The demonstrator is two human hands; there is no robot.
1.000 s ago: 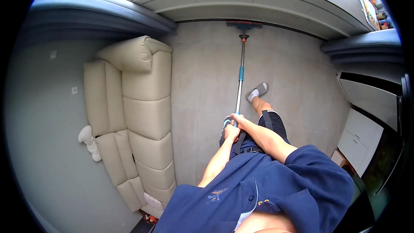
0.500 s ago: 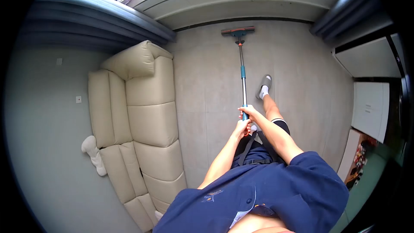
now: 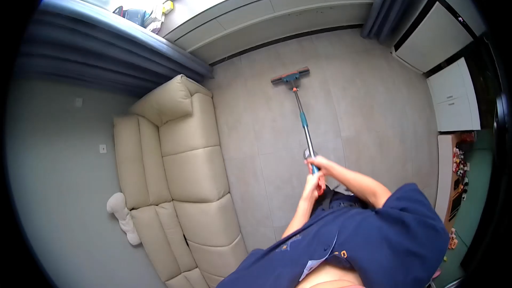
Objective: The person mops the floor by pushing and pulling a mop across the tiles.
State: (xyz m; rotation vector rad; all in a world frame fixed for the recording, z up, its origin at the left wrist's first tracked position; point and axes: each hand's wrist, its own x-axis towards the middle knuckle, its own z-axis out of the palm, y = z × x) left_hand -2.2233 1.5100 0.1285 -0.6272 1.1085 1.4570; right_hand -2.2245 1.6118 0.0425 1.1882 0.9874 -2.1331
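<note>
Both the left hand [image 3: 313, 183] and right hand [image 3: 319, 164] are clamping their fingers around the mop [image 3: 304, 121], the right farther forward; its head [image 3: 290, 77] is lying on the floor [image 3: 373, 96], well beyond the fingers.

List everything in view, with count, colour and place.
mop: one, teal and silver, dark-edged head on the floor
floor: one, grey, mid-view
sofa: one, beige, left
bone-shaped cushion: one, white, beside sofa back
wall plates: two, pale, left wall
curtains: two, blue-grey, far left and far right
drawer unit: one, grey, far side
yellow item: one, on drawer unit's top
cabinet: one, white, right
small items: too small to count, mixed colours, right
shirt: one, navy, on person
left hand: one, on mop handle, lower
right hand: one, on mop handle, upper
</note>
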